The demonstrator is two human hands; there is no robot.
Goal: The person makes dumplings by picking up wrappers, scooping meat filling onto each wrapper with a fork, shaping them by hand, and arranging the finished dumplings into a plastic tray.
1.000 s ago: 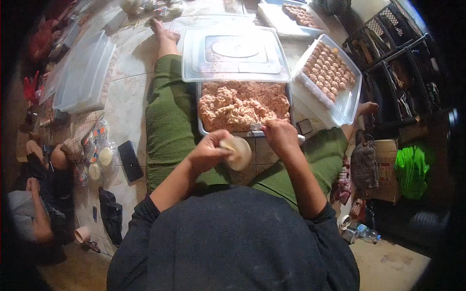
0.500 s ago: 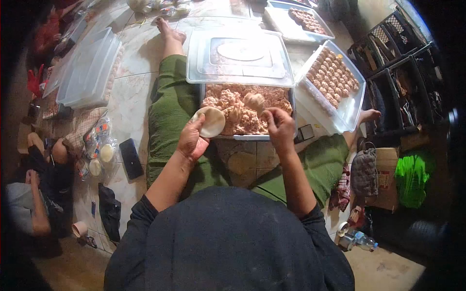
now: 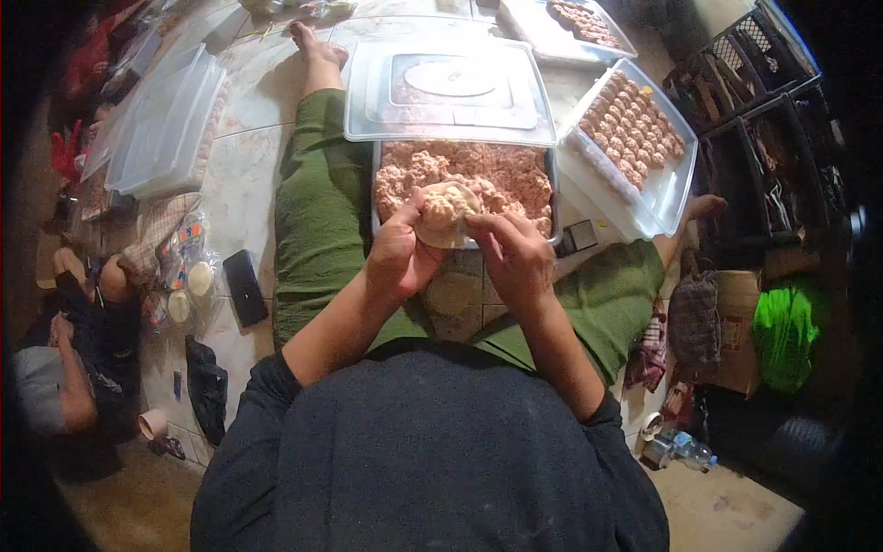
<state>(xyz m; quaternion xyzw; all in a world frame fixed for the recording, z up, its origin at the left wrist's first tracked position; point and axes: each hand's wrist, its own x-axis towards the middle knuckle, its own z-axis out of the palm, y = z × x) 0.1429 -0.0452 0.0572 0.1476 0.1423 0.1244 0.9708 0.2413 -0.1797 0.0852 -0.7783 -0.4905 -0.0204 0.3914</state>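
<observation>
Light comes from ahead, whitening the far floor and throwing glare across the lid. A soft shadow lies left of the foot. Left hand and right hand look fairly sharp. The shirt is dim; the lens bends the edges, corners sinking to black.
</observation>
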